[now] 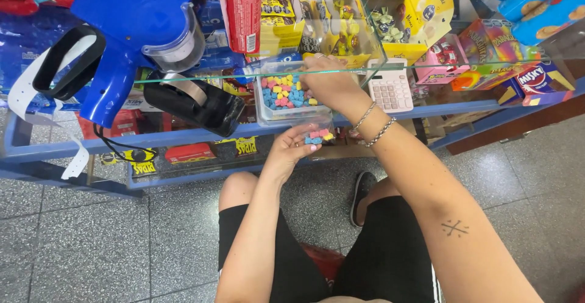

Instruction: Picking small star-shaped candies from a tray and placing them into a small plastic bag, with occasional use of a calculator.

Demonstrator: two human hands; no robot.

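Few pink, blue and yellow candies (318,136) lie in the small clear plastic bag (317,130) grasped by the left hand (291,151); the clear plastic tub (263,113) on the glass counter (426,93) remains nearly full. Right hand (332,84) pinches inside the tub.

A calculator (390,87) sits right of the candy tub (286,96), seemingly on the shelf (183,135).

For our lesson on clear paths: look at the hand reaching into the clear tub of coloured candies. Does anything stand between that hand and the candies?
Nothing visible does. The right hand is already over the open top of the clear tub, right at the coloured candies. The left hand holds a small clear bag of candies just below, clear of the way.
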